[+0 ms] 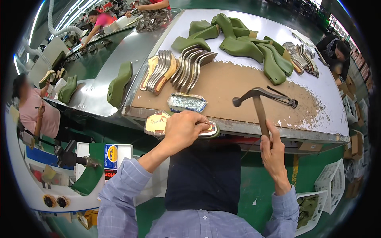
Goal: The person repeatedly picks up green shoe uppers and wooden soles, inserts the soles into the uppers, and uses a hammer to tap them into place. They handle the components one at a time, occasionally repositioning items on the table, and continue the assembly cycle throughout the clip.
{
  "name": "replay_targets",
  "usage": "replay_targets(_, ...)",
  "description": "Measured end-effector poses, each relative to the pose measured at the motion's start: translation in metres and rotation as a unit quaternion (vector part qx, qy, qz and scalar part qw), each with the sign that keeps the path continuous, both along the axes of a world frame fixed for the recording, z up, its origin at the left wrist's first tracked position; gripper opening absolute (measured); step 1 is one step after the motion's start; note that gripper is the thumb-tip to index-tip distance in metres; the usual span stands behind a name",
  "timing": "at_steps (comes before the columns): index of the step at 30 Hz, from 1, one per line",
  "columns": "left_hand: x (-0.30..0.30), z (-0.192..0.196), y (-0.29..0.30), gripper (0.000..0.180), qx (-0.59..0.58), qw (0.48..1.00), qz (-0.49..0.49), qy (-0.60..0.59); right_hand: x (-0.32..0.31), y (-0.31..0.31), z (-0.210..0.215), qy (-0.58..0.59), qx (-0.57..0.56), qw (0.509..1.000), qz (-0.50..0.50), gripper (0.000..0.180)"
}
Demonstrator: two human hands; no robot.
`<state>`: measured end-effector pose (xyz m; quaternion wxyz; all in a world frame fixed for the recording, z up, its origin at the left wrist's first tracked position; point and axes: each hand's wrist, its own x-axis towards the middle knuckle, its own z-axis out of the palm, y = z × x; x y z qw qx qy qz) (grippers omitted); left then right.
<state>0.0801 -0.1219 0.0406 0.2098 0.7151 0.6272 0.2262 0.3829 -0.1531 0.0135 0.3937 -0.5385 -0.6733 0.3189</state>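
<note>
Head view, looking down at my bench: my left hand [183,129] lies clenched over a shoe last with an insole [158,123] on its sole, pressing it against the near edge of the worktable [238,85]; my fingers curl over the top of it, and the yellowish insole sticks out to the left of my knuckles, while a dark rim of the last shows to the right; my right hand [273,152] is wrapped around the wooden handle of a hammer [258,104], thumb up along the shaft; the metal head hangs above the brown board, just to the right of the last and apart from it; just beyond my left hand sits a small foil-lined tray [187,102]; behind it, a fanned row of insoles with metal shanks [178,68] leans on edge; further back lies a heap of green shoe lasts [242,41], and another row of insoles [301,57] rests at the far right; dark pincers [283,97] lie on the board behind the hammer head; one green last [120,83] stands on the metal conveyor [119,51] to my left.
</note>
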Motion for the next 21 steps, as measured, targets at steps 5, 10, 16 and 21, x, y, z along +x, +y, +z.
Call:
replay_targets(5, 0.003, -0.002, -0.002, 0.014, 0.011, 1.000, 0.004, -0.021, -0.007, -0.020, 0.042, 0.008, 0.097, 0.993, 0.072, 0.045)
replay_targets(10, -0.001, -0.010, -0.004, 0.016, 0.067, 0.997, -0.007, -0.034, -0.019, -0.028, 0.062, 0.015, 0.171, 0.977, 0.128, 0.043)
replay_targets(16, 0.000, 0.005, -0.002, 0.026, -0.023, 1.000, -0.012, -0.002, -0.031, -0.022, 0.078, -0.061, 0.020, 0.988, 0.142, 0.047)
replay_targets(21, -0.038, 0.010, 0.004, 0.068, 0.139, 0.953, -0.186, 0.193, -0.011, -0.039, 0.051, 0.031, 0.034, 0.995, 0.090, 0.047)
